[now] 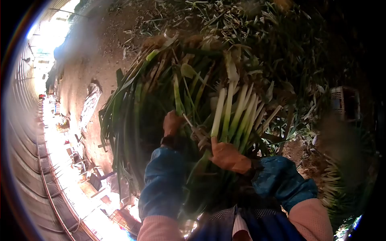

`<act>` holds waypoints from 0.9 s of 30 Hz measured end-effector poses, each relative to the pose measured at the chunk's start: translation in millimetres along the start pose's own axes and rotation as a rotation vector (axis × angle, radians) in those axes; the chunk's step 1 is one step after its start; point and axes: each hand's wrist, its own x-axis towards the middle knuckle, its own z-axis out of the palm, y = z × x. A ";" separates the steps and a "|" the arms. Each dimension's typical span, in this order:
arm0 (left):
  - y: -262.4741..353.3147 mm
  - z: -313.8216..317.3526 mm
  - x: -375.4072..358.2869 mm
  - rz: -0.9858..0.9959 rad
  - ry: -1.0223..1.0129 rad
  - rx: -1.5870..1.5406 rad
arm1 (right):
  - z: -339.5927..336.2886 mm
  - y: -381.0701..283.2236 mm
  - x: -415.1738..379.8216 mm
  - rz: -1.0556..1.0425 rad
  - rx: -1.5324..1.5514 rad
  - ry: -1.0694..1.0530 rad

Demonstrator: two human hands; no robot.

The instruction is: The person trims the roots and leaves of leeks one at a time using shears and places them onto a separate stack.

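Observation:
A large heap of long green leek-like stalks (138, 94) lies before me. My right hand (230, 156), in an orange glove, is closed around the lower part of several white-green stems (238, 112) that fan upward. Left of it, my left hand (173, 123) is closed at the green leaves, beside a thin pale stick-like piece (187, 120); what it grips is too dark to make out. Between my hands is a knotted, greyish twisted strand (200, 135) touching the stalks. Blue sleeve covers reach up both forearms.
Loose leaves and trimmings (261, 24) cover the ground at the top and right. A slatted crate (345, 103) stands at the right. More white stems (331, 180) lie at lower right. Crumpled plastic (91, 104) lies on bare soil at left, near a curved greenhouse wall (24, 132).

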 end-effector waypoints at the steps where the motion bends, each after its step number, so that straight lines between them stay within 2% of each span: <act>1: 3.3 -4.5 -7.7 -0.026 0.011 0.028 | 3.0 -4.6 4.8 0.009 0.007 0.022; 3: 10.0 -11.8 -22.5 -0.079 0.033 0.083 | 8.0 -8.2 19.0 0.028 0.022 0.065; 6: 16.0 -12.2 -36.3 -0.154 0.058 0.127 | 12.3 3.3 45.8 -0.056 0.041 0.217; 9: 6.5 -1.8 -39.6 -0.032 0.202 0.171 | 1.9 -7.1 35.9 0.013 0.035 0.149; 12: -26.2 -4.3 -8.3 -0.020 0.339 0.239 | 10.3 -6.6 13.3 0.053 0.001 0.041; 15: -7.3 -37.8 -1.1 -0.029 0.281 0.262 | 16.8 14.7 0.5 -0.028 -0.064 0.027; 18: 17.0 -46.8 -14.3 -0.010 0.088 0.195 | 5.7 6.3 -7.5 0.085 -0.092 0.006; 21: 15.6 -20.7 -43.5 0.036 0.047 0.080 | -8.6 -8.1 -16.3 0.098 -0.059 -0.004; 24: -3.4 1.1 -63.3 -0.037 -0.157 -0.070 | 4.5 11.1 4.6 0.074 -0.049 0.070; 27: -4.6 11.3 -82.9 -0.025 -0.088 0.039 | -8.2 9.6 23.2 -0.009 -0.063 0.164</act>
